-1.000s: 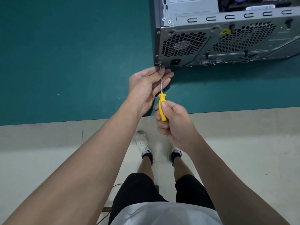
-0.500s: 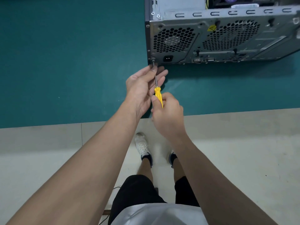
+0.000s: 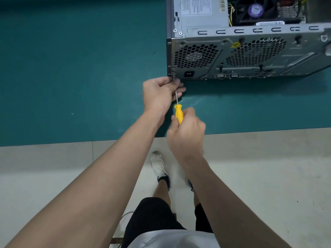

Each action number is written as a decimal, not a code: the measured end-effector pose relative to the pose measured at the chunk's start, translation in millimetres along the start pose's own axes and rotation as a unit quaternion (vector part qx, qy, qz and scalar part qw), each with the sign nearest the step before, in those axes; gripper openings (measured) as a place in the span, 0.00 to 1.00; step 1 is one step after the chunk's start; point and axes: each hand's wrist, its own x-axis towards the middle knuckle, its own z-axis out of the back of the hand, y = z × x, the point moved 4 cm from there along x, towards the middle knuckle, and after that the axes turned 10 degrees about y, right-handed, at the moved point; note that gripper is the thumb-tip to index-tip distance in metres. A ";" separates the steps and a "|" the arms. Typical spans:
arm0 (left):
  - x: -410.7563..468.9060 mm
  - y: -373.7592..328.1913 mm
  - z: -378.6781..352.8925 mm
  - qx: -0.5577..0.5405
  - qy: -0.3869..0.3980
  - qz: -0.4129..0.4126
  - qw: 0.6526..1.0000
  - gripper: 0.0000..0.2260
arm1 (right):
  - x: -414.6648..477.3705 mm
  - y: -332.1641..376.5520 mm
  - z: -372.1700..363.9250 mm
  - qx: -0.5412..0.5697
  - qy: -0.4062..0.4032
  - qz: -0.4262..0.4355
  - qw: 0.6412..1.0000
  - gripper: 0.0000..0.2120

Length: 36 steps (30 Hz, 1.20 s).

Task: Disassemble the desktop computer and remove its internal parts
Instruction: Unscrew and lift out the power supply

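Note:
A grey desktop computer case point(image 3: 250, 56) lies on its side on the green mat point(image 3: 71, 68), side panel off, rear panel facing me. A yellow-handled screwdriver point(image 3: 178, 113) points up at the lower left corner of the rear panel, its tip at a screw point(image 3: 173, 76) there. My right hand point(image 3: 186, 133) grips the yellow handle. My left hand point(image 3: 163, 93) is at that corner, its fingers curled round the metal shaft near the tip. Inside the case I see the power supply point(image 3: 200, 11) and a fan point(image 3: 256, 8).
The mat's front edge point(image 3: 250, 130) runs across the view, with pale floor below it. My legs and shoes point(image 3: 158, 166) stand on that floor under my arms. Green mat stretches to the left of the case.
The view has shifted so the case sits a little lower and more to the left in the picture. My right hand has rotated on the handle. My left hand stays at the corner screw.

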 end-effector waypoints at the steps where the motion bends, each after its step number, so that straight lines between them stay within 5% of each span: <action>1: 0.0 0.9 0.4 0.001 -0.002 0.003 1.000 0.03 | -0.7 0.4 -0.5 0.017 -0.015 -0.002 1.000 0.06; 5: -1.6 -5.8 6.4 0.177 -0.074 -0.011 0.981 0.03 | 6.1 -4.3 -11.3 0.143 0.083 -0.060 0.984 0.06; 8: -11.9 -23.1 10.1 0.305 -0.106 -0.070 0.944 0.11 | 9.0 -9.8 -16.4 0.328 0.154 -0.103 0.926 0.11; 11: -20.5 -45.3 11.6 0.231 -0.085 -0.120 0.962 0.21 | 12.8 -12.4 -13.9 0.438 0.177 -0.113 0.874 0.08; 15: -23.3 -75.0 -3.7 0.136 -0.002 -0.087 0.987 0.25 | 13.4 -12.3 -13.1 0.541 0.200 -0.136 0.806 0.08; 18: -21.6 -97.1 -5.1 0.102 0.059 -0.059 0.991 0.15 | 16.7 -11.0 -12.9 0.626 0.232 -0.147 0.729 0.10; 22: -5.2 -125.1 -21.2 0.152 0.080 -0.048 0.984 0.21 | 23.9 -11.2 -17.1 0.635 0.262 -0.135 0.714 0.11; 24: 3.9 -125.9 -30.1 0.200 0.035 -0.059 0.977 0.29 | 28.3 -10.2 -19.5 0.630 0.254 -0.121 0.724 0.11; 28: 13.9 -116.7 -33.1 0.201 0.002 -0.087 0.976 0.25 | 37.3 -5.2 -24.1 0.544 0.177 -0.125 0.810 0.16; 32: 17.1 -114.8 -32.4 0.207 -0.007 -0.097 0.974 0.25 | 39.0 1.7 -19.5 0.242 0.087 -0.098 0.961 0.16; 36: 17.9 -114.5 -33.3 0.196 -0.007 -0.108 0.975 0.23 | 32.9 13.3 -17.8 0.008 -0.001 -0.062 0.998 0.08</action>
